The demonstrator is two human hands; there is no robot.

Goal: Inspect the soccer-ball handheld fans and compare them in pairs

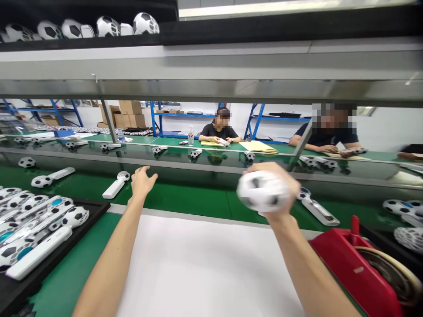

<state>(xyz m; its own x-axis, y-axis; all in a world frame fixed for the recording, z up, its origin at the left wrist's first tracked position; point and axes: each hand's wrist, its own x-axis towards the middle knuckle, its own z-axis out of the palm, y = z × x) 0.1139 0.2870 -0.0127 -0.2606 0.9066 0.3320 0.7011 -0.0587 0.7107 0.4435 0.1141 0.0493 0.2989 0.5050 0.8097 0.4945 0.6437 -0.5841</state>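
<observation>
My right hand (284, 185) is closed round a white handheld fan whose head looks like a black-and-white football (262, 191). Motion blurs this fan, and its handle is mostly hidden. It is raised over the far edge of a white sheet (205, 259). Out to the left, my left hand (142, 182) reaches forward with its fingers apart and nothing in them. Just left of those fingers, another football fan (115, 185) lies on the green belt (185, 198). A fan with its handle partly uncovered (319, 211) lies on the belt to the right of my right hand.
A black tray (95, 209) full of football fans stands at left. At right are a red tape dispenser (360, 268) and a second tray with fans. A metal-framed shelf (211, 66) crosses overhead. Two people sit across the line, handling fans, beside a water bottle (191, 135).
</observation>
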